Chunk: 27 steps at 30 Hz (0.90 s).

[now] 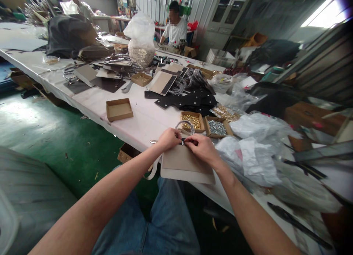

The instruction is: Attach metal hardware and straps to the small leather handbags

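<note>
A beige handbag (pixel 183 161) lies flat at the table's front edge, with a clear ring-shaped handle (pixel 190 123) at its far side and a pale strap (pixel 153 171) hanging off to the left. My left hand (pixel 171 138) is closed, fingers pinched at the bag's far edge. Opposite it, my right hand (pixel 200 146) is also closed there, thumb and fingertips together. Between the fingertips shows a small dark piece (pixel 182 141); its details are too small to make out. A metal clasp (pixel 153 141) lies left of my left hand.
Beyond my hands stand a box of gold-coloured fittings (pixel 192 121) and a box of silver fittings (pixel 217 127). A shallow cardboard box (pixel 119 109) sits to the left. Black panels (pixel 190 100) are piled farther back, crumpled plastic bags (pixel 256 155) at right. A person (pixel 176 32) sits across the table.
</note>
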{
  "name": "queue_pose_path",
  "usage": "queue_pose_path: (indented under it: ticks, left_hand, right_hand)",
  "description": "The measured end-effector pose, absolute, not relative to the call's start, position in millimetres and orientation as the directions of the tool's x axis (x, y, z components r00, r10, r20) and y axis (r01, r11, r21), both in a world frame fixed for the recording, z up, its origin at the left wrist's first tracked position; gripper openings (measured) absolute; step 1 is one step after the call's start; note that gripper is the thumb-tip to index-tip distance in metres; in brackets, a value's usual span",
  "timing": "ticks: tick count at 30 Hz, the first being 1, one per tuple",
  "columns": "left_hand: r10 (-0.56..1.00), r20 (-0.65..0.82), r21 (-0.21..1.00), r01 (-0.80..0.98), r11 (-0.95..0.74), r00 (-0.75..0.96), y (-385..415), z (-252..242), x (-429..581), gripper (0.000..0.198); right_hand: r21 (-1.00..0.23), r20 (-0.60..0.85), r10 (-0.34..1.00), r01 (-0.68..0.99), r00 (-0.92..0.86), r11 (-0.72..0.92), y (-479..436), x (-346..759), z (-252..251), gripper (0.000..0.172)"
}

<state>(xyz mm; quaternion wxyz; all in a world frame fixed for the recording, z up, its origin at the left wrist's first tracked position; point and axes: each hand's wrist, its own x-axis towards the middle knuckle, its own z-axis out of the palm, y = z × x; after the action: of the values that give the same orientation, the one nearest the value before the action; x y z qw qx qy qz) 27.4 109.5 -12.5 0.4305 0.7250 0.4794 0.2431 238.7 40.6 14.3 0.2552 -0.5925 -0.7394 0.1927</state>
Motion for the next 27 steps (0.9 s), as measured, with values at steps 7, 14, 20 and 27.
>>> queue_pose_path:
  ticks: [7,14,20,27]
  left_hand:
    - [0.896,-0.041,0.864,0.465,-0.190,0.442,109.8,-14.8,26.9,0.008]
    - [0.884,-0.117,0.882,0.457,-0.118,0.454,111.7,-9.3,23.9,0.007]
    - [0.870,-0.234,0.859,0.511,-0.025,0.434,111.5,-1.6,21.4,0.012]
    - [0.885,-0.208,0.856,0.516,-0.042,0.416,110.2,-8.6,26.3,0.016]
  right_hand:
    - [-0.471,0.171,0.946,0.821,-0.275,0.323,33.9,238.2,14.1,0.023]
    - [-0.387,0.178,0.929,0.845,-0.325,0.369,21.9,234.6,8.6,0.027]
    - [-0.368,0.184,0.926,0.851,-0.328,0.375,14.5,229.5,8.0,0.032]
    - [-0.322,0.229,0.910,0.855,-0.346,0.407,4.1,224.9,4.1,0.037]
